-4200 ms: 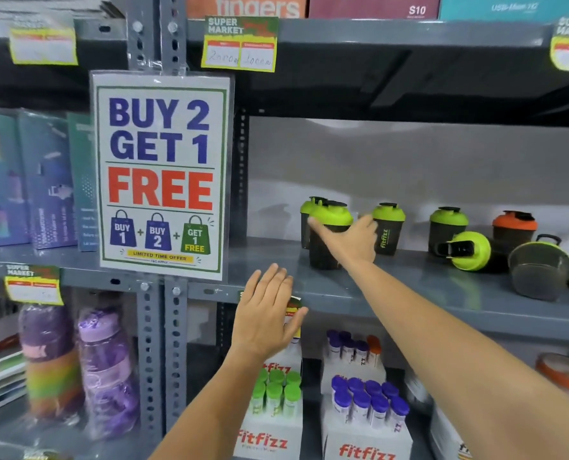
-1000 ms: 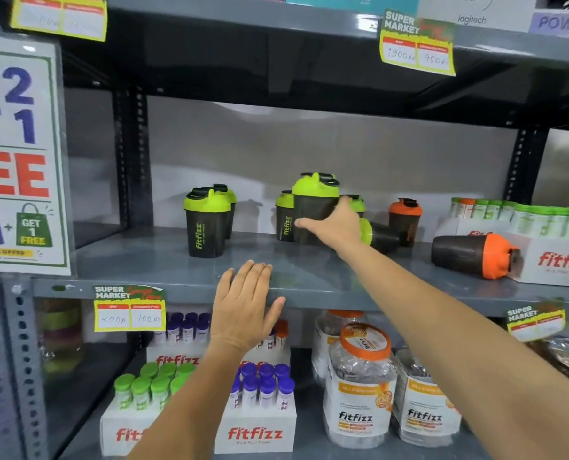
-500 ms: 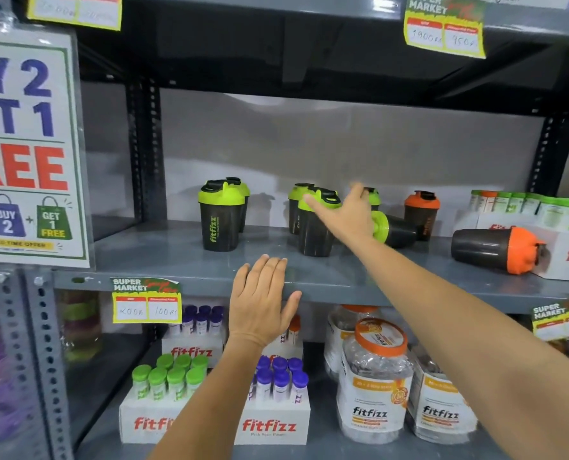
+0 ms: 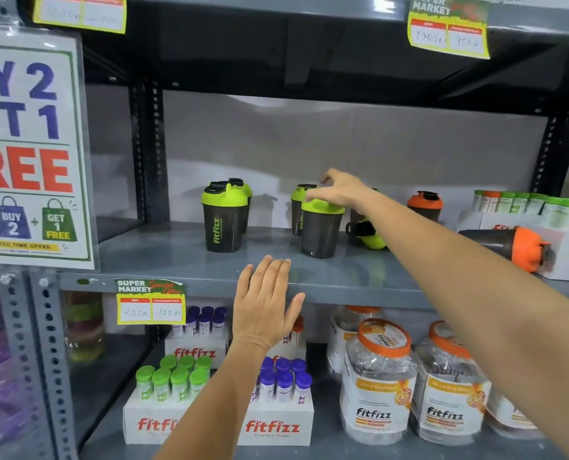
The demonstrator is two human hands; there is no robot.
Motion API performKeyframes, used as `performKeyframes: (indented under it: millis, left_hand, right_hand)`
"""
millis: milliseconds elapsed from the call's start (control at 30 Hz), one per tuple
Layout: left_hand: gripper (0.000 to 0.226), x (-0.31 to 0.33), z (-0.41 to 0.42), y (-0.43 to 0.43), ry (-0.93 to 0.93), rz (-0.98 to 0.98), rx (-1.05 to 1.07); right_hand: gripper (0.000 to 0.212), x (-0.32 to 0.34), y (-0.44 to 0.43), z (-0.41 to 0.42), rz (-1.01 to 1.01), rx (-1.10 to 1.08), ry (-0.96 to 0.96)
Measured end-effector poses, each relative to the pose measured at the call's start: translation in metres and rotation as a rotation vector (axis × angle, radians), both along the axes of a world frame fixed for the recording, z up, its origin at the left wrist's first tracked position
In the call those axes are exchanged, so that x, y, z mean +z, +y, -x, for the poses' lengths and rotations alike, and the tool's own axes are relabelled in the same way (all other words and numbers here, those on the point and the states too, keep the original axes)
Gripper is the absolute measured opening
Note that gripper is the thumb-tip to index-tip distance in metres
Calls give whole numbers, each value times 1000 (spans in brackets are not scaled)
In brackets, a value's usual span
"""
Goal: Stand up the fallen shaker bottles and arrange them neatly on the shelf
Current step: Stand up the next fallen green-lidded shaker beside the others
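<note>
On the grey shelf (image 4: 177, 260) a dark shaker with a green lid (image 4: 321, 230) stands upright. My right hand (image 4: 339, 190) hovers at its lid with the fingers spread, gripping nothing. Another green-lidded shaker (image 4: 223, 220) stands to the left with one more (image 4: 246, 194) behind it, and a third (image 4: 297, 207) stands behind the middle one. A fallen green-lidded shaker (image 4: 371, 237) lies on its side, partly hidden by my right forearm. An orange-lidded shaker (image 4: 424, 205) stands at the back. A fallen orange-lidded shaker (image 4: 509, 247) lies at the right. My left hand (image 4: 263, 300) rests flat and open on the shelf's front edge.
A white Fitfizz box (image 4: 568, 257) of tubes sits at the shelf's right end, against the fallen orange shaker. A perforated post (image 4: 147, 154) bounds the left side, with a promotion sign (image 4: 27, 154) beyond it. Tube boxes (image 4: 270, 423) and jars (image 4: 376, 386) fill the lower shelf.
The middle green-lidded shaker was held raised a second ago; it now stands on the shelf. My right hand has let go and risen to its lid. My left hand stays on the edge.
</note>
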State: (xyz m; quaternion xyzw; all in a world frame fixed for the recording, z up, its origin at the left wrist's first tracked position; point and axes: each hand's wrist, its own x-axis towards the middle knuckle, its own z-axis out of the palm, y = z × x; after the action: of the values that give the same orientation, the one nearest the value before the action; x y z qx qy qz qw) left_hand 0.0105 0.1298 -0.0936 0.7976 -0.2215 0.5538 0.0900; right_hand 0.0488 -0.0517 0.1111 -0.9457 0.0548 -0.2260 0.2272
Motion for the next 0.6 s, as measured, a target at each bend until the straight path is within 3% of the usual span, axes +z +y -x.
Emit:
performKeyframes:
  millis: [100,167,267,367,467,533,600]
  left_hand:
    - [57,0,1,-1,4,-3,8]
    - [57,0,1,-1,14,-5,13]
    - [60,0,1,-1,23,-1,14]
    - [61,1,1,-1,21,1,9]
    - [58,0,0,-1,3,3,10]
    - [58,0,0,-1,0,5,12]
    - [58,0,0,-2,4,5,10]
  right_hand:
    - [92,-7,-1,2,169,-124,-73]
    - [81,-13,-2,-1,201,-129,-40]
    - [59,-14,-6,-4,24,3,-19]
    - [67,-13,-8,-2,-111,71,12]
    - [83,-19,-9,2,19,-49,-177]
    - [75,-22,-8,1,124,-67,-206]
    - [62,-23,-9,-2,97,-30,-167]
